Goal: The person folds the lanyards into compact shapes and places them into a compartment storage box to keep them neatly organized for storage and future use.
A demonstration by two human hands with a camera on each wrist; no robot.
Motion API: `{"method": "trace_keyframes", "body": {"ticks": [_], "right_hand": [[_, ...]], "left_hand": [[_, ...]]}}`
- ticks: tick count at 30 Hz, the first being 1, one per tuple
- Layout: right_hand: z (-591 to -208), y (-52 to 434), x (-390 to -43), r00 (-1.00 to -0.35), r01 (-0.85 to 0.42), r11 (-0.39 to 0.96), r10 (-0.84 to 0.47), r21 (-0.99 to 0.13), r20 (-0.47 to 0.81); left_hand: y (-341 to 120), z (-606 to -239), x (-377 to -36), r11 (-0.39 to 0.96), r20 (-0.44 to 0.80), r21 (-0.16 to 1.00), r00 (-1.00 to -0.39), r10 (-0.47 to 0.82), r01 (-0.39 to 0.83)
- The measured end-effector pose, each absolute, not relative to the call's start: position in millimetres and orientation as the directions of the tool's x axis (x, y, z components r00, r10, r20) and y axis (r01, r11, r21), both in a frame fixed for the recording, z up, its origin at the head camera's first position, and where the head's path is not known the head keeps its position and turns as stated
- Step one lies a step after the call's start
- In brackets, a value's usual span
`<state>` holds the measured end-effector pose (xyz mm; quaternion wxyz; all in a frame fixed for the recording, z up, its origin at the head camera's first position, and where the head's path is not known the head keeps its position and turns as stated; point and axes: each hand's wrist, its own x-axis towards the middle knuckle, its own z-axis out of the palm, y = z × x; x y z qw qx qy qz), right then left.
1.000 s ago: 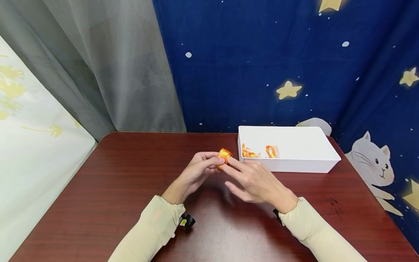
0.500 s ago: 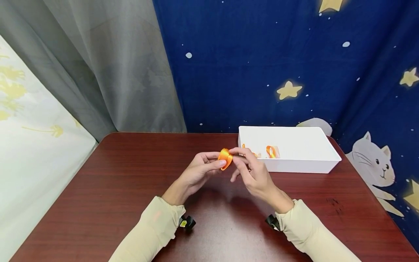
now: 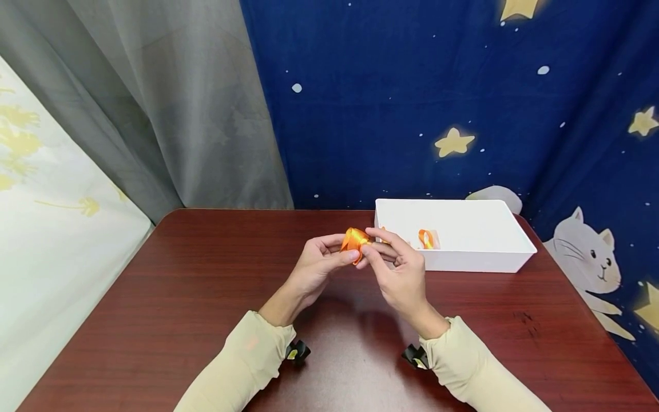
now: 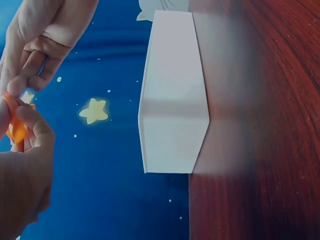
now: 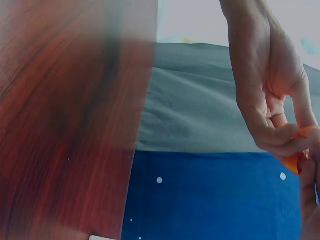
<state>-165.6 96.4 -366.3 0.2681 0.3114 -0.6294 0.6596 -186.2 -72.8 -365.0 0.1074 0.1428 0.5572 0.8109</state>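
Both hands hold a small piece of orange ribbon above the middle of the dark red table. My left hand pinches it from the left between thumb and fingers. My right hand pinches the ribbon's right side with curled fingers. In the left wrist view the orange ribbon shows at the far left between the fingers of both hands. In the right wrist view only an orange ribbon edge peeks out at the right.
A white rectangular bin stands on the table's back right with more orange ribbon pieces inside. Grey curtain and blue starry cloth hang close behind the table. The white bin also fills the left wrist view.
My right hand went from open fingers touching the ribbon to pinching it, and drew closer to the left hand. The ribbon now looks more bunched between the fingertips.
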Motion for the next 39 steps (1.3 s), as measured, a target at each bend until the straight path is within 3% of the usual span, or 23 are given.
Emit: {"method": "trace_keyframes", "body": {"ticks": [9,14,22,29,36,39], "right_hand": [[-366,92,-163,-0.622,-0.782,-0.023,0.068,-0.622,0.780],[-363,95,-164,-0.665,-0.741,0.017,0.125,-0.672,0.737],[-366,100,-169,-0.766,-0.642,-0.010,-0.035,-0.767,0.642],[-363,104,-171,-0.800,-0.576,-0.045,-0.173,-0.816,0.575],[-358,107,-173,-0.836,-0.539,0.053,-0.158,-0.841,0.526],[-358,108,-174,-0.812,-0.582,0.123,-0.141,-0.804,0.566]], "left_hand": [[-73,-362,-186,-0.356,0.186,0.930,-0.950,0.252,0.088],[-75,-359,-185,-0.338,0.222,0.931,-0.948,0.229,0.136],[-75,-360,-183,-0.274,0.232,0.949,-0.934,0.271,0.156],[-75,-360,-183,-0.246,0.261,0.949,-0.929,0.263,0.197],[-71,-362,-184,-0.173,0.339,0.938,-0.903,0.263,0.301],[-70,-363,-185,-0.144,0.367,0.930,-0.891,0.268,0.339]]}}
